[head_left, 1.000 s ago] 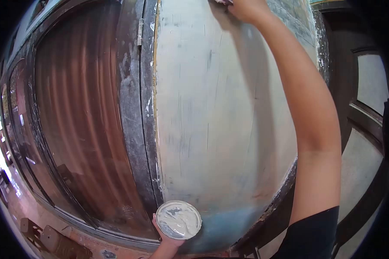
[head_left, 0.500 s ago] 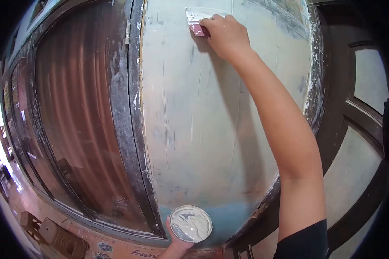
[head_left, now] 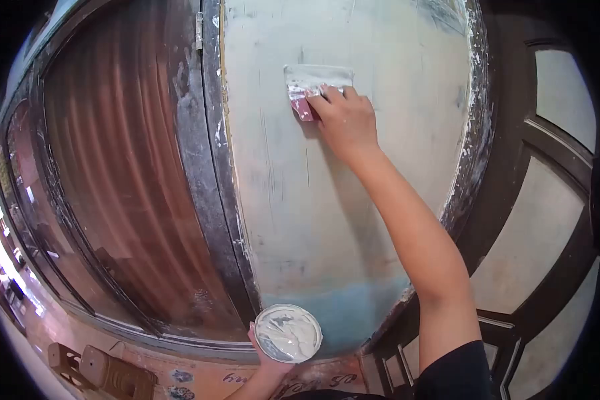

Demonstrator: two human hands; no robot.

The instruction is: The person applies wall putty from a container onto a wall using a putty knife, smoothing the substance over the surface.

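Note:
My right hand (head_left: pixel 350 123) grips a putty knife (head_left: pixel 303 107) with a wide blade and a pinkish-red handle smeared with white. The blade lies against the pale wall panel (head_left: pixel 327 213), on its upper part. Low in the view, my left hand (head_left: pixel 268 357) holds up a round tub (head_left: pixel 289 333) of white putty by its side and underside. The putty surface looks stirred, with greyish patches. Most of the left fingers are hidden behind the tub.
A dark-framed window (head_left: pixel 113 187) with a brown curtain behind glass stands at the left. To the right is a dark wooden door (head_left: pixel 513 220) with pale panels. Brown plastic stools (head_left: pixel 107 370) rest on the floor at lower left. Putty smears mark the frame edges.
My right hand has come down the panel with the putty knife. The view has shifted slightly, and the tub stays low in my left hand.

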